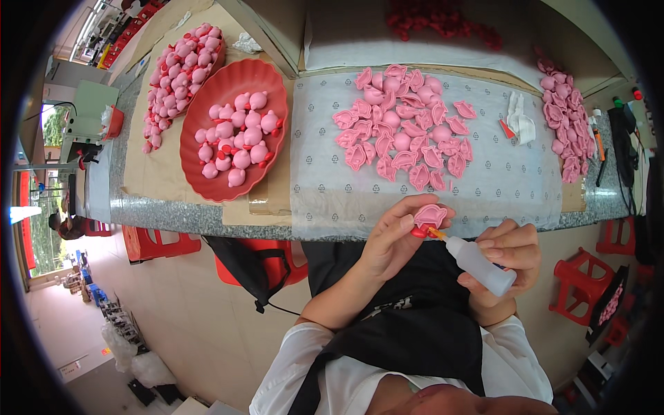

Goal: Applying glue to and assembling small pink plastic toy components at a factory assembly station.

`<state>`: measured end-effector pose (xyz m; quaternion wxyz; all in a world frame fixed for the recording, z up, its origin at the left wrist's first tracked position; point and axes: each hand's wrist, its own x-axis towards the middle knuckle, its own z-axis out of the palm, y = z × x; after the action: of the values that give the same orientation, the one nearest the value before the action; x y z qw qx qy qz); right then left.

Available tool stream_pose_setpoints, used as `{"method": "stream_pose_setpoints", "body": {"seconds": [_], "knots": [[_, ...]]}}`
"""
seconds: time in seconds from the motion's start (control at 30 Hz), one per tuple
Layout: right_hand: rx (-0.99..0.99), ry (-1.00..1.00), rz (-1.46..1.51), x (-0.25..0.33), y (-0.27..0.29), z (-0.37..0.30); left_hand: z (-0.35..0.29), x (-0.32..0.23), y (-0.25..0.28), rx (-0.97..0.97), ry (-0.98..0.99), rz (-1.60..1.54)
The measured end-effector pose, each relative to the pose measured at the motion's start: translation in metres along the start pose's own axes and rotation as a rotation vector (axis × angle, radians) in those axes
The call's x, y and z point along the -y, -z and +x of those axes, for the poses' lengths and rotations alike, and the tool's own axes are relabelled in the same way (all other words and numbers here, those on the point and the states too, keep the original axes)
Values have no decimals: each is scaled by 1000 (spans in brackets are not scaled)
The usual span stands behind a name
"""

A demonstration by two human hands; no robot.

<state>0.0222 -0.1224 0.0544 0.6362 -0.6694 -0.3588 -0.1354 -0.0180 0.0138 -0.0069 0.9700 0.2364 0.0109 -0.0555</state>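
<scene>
White shirt (515,360) is seen lowest in the frame; right of centre, a pink shell piece (430,215) with red parts (420,231) is pinched by the left hand (389,242), apparently steadied for the nozzle (438,234) of a translucent squeeze bottle (477,264), slanted and gripped by the right hand (513,254), fingers curled.

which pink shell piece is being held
The pink shell piece in the left hand, near the white squeeze bottle; the heaped shell pieces lie on the table.
</scene>
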Motion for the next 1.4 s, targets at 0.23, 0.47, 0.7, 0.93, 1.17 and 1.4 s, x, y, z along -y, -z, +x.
{"method": "stream_pose_setpoints", "body": {"seconds": [0.23,0.47,0.7,0.93,1.17,1.4], "knots": [[47,3,-11,-1,-1,0,-1,0,-2,-10,14,12],[64,9,80,-1,0,-1,-1,0,-1,2,12,3],[45,11,36,0,-1,-1,-1,1,-1,-4,18,7],[143,118,-25,2,1,7,-1,1,0,-6,0,46],[120,168,-97,1,2,8,-1,2,2,6,7,-2],[25,126,-113,-1,0,2,-1,2,5,11,-7,-20]]}}
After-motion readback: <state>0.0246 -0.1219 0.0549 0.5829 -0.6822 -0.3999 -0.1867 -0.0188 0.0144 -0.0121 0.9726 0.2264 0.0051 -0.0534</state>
